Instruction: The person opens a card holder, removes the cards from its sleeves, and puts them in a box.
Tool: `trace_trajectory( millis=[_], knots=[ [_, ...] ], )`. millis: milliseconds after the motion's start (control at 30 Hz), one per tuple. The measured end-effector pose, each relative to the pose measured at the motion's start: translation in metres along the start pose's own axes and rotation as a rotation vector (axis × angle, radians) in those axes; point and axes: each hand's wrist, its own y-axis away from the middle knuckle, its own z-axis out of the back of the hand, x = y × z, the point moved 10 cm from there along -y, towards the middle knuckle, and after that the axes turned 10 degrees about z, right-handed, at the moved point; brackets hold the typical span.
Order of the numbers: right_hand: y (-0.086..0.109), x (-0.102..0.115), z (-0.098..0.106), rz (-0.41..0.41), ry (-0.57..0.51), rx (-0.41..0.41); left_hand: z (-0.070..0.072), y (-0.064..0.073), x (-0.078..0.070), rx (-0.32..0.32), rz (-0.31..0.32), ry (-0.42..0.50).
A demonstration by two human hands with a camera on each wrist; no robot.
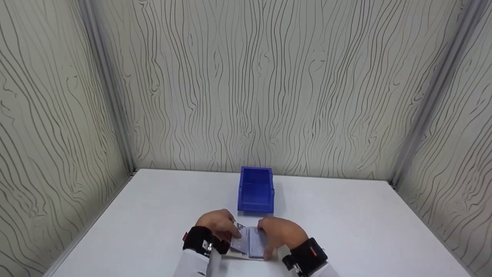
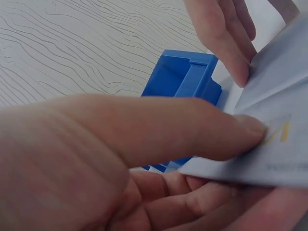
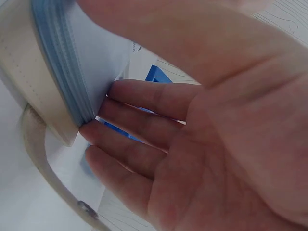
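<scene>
An open booklet point(image 1: 256, 244) with a beige stitched cover point(image 3: 21, 57) and a thick block of blue-edged leaves point(image 3: 62, 62) lies before me on the table. My left hand point(image 1: 218, 224) pinches a printed leaf point(image 2: 284, 156) on its left side, thumb on top and fingers underneath; a yellow mark shows beside the thumb. Across the block on the right, my right hand point(image 1: 283, 232) grips it, fingers at the far edge and thumb at the near edge. A beige strap point(image 3: 43, 168) with a dark fastener hangs from the cover in the right wrist view.
Just beyond the hands, a blue plastic bin point(image 1: 255, 209) stands on the white table point(image 1: 346, 219). Wood-grain patterned panels point(image 1: 246, 84) close off the back and both sides.
</scene>
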Motion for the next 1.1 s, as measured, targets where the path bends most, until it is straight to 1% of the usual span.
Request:
trace_trajectory(
  millis=[100,233,367,467,567,633,733,800,867,933,967,1033,1100],
  knots=[
    [0.002,-0.002,0.001,-0.002,-0.014,-0.007,0.003,0.000,-0.001,-0.009,-0.013,-0.016],
    [0.003,-0.007,0.001,-0.034,-0.022,-0.007,0.011,0.003,0.001,-0.032,-0.016,-0.029],
    [0.005,-0.008,0.002,-0.048,-0.024,-0.014,0.022,0.008,-0.001,-0.064,-0.027,-0.011],
    [0.005,-0.008,0.002,-0.041,-0.025,-0.025,0.030,0.014,-0.009,-0.104,-0.064,-0.011],
    [0.006,-0.009,0.001,-0.041,-0.033,-0.030,0.039,0.020,-0.020,-0.163,-0.109,-0.050],
    [0.006,-0.009,0.001,-0.043,-0.038,-0.030,0.044,0.024,-0.029,-0.197,-0.138,-0.059],
    [0.006,-0.008,0.001,-0.043,-0.035,-0.027,0.051,0.030,-0.044,-0.249,-0.213,-0.056],
    [0.005,-0.008,0.001,-0.045,-0.031,-0.023,0.054,0.034,-0.056,-0.293,-0.287,-0.064],
    [0.005,-0.008,0.002,-0.042,-0.028,-0.026,0.058,0.037,-0.069,-0.349,-0.372,-0.092],
    [0.005,-0.008,0.002,-0.038,-0.026,-0.026,0.060,0.040,-0.081,-0.414,-0.450,-0.131],
    [0.005,-0.008,0.002,-0.037,-0.029,-0.025,0.061,0.041,-0.086,-0.451,-0.477,-0.153],
    [0.005,-0.008,0.002,-0.031,-0.034,-0.027,0.062,0.044,-0.094,-0.528,-0.523,-0.192],
    [0.005,-0.009,0.003,-0.030,-0.034,-0.025,0.062,0.046,-0.101,-0.602,-0.553,-0.222]
  ],
)
